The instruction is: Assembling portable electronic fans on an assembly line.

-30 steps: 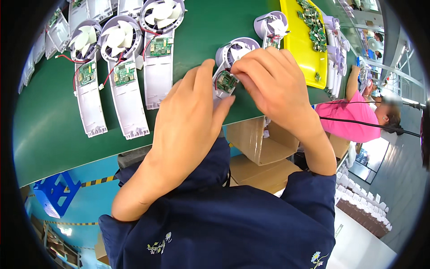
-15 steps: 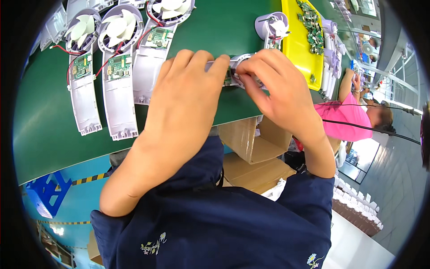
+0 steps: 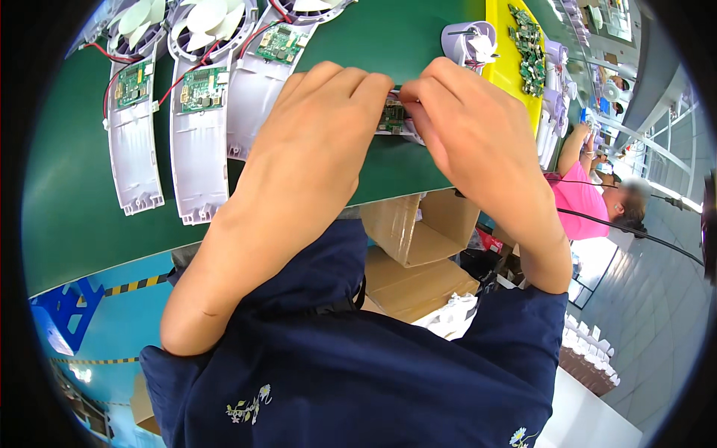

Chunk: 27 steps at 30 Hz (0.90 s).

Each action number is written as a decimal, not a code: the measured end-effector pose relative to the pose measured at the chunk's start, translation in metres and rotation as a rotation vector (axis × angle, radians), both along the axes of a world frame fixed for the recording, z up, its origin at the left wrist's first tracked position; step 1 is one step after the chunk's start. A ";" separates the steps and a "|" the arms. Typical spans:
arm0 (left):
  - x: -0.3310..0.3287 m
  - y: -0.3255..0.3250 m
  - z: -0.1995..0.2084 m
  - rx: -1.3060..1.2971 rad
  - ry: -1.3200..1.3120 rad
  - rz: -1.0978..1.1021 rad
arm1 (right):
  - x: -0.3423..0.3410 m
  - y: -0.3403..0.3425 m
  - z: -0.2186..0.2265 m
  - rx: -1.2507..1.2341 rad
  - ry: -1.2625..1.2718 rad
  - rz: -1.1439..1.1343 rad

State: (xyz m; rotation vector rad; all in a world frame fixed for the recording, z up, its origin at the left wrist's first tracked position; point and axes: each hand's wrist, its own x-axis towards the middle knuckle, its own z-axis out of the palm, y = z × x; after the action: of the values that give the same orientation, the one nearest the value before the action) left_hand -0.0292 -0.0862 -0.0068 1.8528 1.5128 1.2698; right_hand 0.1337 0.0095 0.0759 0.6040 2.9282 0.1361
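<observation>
Between my hands lies a white fan housing with a green circuit board [image 3: 391, 116], mostly covered by my fingers. My left hand [image 3: 317, 131] is closed on the housing's left part, fingers curled down out of sight. At the board's right end my right hand [image 3: 474, 119] is closed, thumb and index finger pinched together; what they hold is too small or hidden to make out. To the left lie open fan housings, each with a white fan [image 3: 203, 24], red and black wires, and a board [image 3: 200, 89].
A yellow tray [image 3: 499, 73] with a pile of small circuit boards [image 3: 527, 52] stands at the right. Beside it sits a lilac fan head [image 3: 469, 43]. Cardboard boxes [image 3: 433, 237] are below the green table's edge. A person in pink [image 3: 581, 200] works farther right.
My right hand's fingertips have moved up and closer to my left hand, uncovering more of the board. The view has shifted slightly; my left hand stays at the housing.
</observation>
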 end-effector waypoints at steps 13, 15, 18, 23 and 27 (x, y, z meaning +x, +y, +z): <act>-0.003 -0.003 0.003 -0.141 -0.047 -0.066 | -0.015 -0.006 0.009 0.058 -0.176 0.094; -0.004 -0.003 0.003 -0.146 -0.054 -0.063 | -0.018 -0.006 0.012 0.063 -0.198 0.100; -0.002 -0.001 -0.003 -0.116 -0.077 -0.054 | -0.021 -0.003 0.010 0.065 -0.252 0.114; 0.001 -0.001 -0.005 -0.109 -0.134 -0.029 | -0.026 -0.002 0.011 0.062 -0.302 0.113; -0.003 -0.004 -0.001 -0.130 -0.098 -0.044 | -0.017 -0.005 0.006 -0.003 -0.207 0.028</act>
State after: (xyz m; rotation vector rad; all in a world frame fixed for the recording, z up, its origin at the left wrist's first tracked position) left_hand -0.0319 -0.0906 -0.0082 1.7074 1.4586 1.1946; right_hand 0.1168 0.0045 0.0822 0.5148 2.7366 0.1854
